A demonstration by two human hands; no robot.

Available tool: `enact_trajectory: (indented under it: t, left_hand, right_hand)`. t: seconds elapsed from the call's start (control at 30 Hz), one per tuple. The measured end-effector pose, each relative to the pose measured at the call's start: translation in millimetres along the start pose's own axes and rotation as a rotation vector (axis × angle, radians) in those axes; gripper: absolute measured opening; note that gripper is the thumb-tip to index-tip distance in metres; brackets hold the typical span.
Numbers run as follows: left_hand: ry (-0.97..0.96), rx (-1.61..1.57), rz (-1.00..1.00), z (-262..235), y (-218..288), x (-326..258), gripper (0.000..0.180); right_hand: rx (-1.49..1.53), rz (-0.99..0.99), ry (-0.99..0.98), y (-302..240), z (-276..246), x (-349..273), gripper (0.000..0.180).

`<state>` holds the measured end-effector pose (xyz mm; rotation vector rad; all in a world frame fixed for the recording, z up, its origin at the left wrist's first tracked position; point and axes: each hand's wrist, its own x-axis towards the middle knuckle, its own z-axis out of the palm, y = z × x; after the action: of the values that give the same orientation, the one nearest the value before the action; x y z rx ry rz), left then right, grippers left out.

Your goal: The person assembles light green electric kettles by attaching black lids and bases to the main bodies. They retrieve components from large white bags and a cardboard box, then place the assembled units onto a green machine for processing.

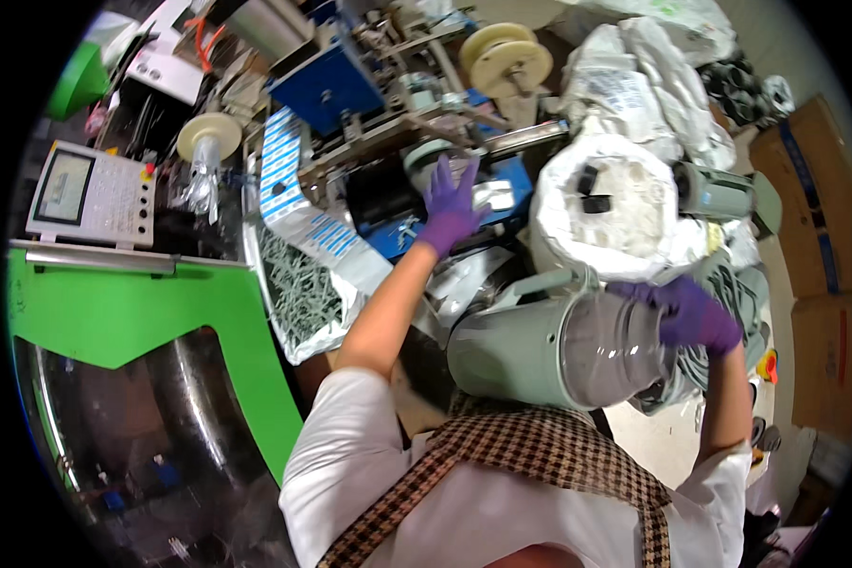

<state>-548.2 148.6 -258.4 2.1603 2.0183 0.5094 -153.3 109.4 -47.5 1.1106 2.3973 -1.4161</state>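
Both my hands wear purple gloves. My left hand (452,206) reaches forward over the machine, its fingers spread against a round grey-green part (424,163) on the blue machine base (513,186). Close to my body, a large grey-green canister (511,355) with a loop handle (538,284) lies on its side. Its clear, ribbed end (615,348) points right. My right hand (699,317) grips the rim of that clear end, with the fingers over its top; the thumb is hard to make out.
On the left are a green machine cover (151,308) and a control panel (90,197). A tray of grey-green screws or pegs (296,284) sits beside a label strip (284,156). A white sack (625,227), another canister (718,194) and cartons (814,199) stand right.
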Motion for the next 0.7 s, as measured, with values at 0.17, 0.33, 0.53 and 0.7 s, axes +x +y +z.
enact_trajectory:
  t: [0.17,0.33,0.53,0.7]
  left_hand:
    - [-0.872,-1.29,0.282,-95,131,-98,0.079]
    - [-0.548,-1.194,0.251,-100,140,-147,0.085]
    - [-0.596,-0.79,0.124,-154,140,-169,0.081]
    - [0.373,-0.348,0.512,-257,153,-50,0.054]
  right_hand:
    - [0.203,-0.061,0.139,10,-87,-6,0.056]
    - [0.864,-0.174,0.125,25,-75,-17,0.056]
    - [0.498,-0.257,1.069,-15,29,40,0.04]
    - [0.806,-0.33,0.744,-60,59,95,0.034]
